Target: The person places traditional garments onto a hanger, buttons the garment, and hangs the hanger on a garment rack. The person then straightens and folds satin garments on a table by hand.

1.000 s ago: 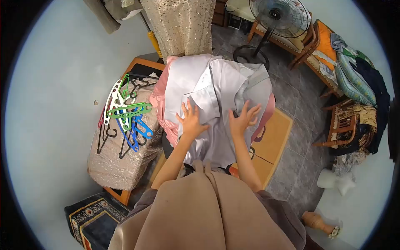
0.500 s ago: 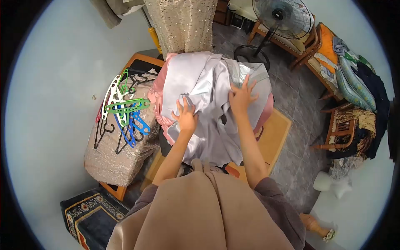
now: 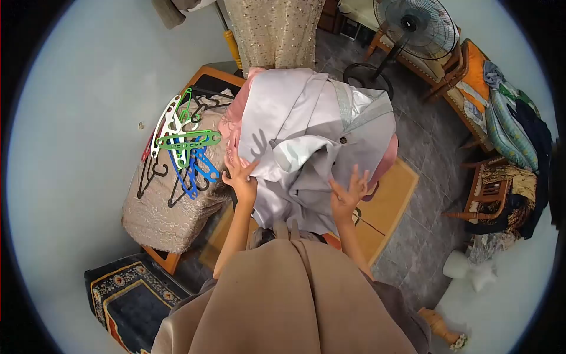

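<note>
A silvery-lavender satin garment (image 3: 295,112) lies spread in front of me, with a dark button and a glittery grey band near its right side. Pink fabric (image 3: 239,109) shows from beneath it at both sides. My left hand (image 3: 242,180) is over the garment's left edge, fingers apart, holding nothing. Over the lower right part is my right hand (image 3: 349,197), also open with its fingers spread. Whether either hand touches the cloth, I cannot tell. Part of the garment is bunched in loose folds between the two hands.
Several plastic hangers (image 3: 186,141) lie on a beige lace-covered bench (image 3: 162,218) to the left. Ahead hangs a sequined dress (image 3: 274,35). A standing fan (image 3: 407,29) is at the back right, near wooden chairs (image 3: 489,194) with clothes. A dark patterned rug (image 3: 138,301) is at lower left.
Both hands have drawn back toward me, the left one also shifting left. The glittery band and button on the garment's right side now show, and the cloth lies flatter there.
</note>
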`<move>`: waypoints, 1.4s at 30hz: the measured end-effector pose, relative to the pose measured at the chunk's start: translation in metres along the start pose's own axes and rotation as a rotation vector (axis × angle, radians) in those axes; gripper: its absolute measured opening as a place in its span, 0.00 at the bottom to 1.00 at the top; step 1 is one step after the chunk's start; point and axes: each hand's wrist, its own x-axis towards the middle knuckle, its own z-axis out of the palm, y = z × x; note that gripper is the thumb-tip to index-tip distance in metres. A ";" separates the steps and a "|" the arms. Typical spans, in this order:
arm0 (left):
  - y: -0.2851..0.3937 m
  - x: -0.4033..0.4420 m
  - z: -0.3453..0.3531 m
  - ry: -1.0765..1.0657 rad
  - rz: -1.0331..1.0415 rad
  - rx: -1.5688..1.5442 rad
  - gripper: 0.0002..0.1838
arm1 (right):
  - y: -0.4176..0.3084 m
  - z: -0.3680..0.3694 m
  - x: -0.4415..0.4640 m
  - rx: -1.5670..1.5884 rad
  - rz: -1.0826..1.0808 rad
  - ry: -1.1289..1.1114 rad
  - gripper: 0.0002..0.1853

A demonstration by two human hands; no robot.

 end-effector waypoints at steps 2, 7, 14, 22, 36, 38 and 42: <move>-0.003 0.008 -0.002 0.114 0.011 -0.037 0.32 | 0.004 -0.008 0.010 -0.062 -0.003 0.088 0.20; 0.019 0.036 -0.012 0.103 0.146 -0.141 0.31 | 0.000 -0.023 0.050 -0.060 -0.035 0.188 0.22; 0.139 0.064 0.013 -0.100 0.310 -0.319 0.29 | -0.004 0.007 0.090 -0.070 -0.184 0.126 0.22; 0.247 0.174 0.081 -0.027 0.585 -0.505 0.20 | 0.049 0.017 0.233 -0.159 -0.106 0.372 0.15; 0.257 0.255 0.139 -0.097 0.083 -0.086 0.28 | 0.115 0.078 0.334 -0.432 0.105 0.040 0.22; 0.220 0.252 0.125 -0.106 0.007 -0.054 0.25 | 0.092 0.103 0.310 -0.351 -0.038 -0.147 0.24; 0.151 0.234 0.110 -0.031 -0.038 0.056 0.21 | 0.056 0.146 0.260 -0.159 -0.234 -0.303 0.25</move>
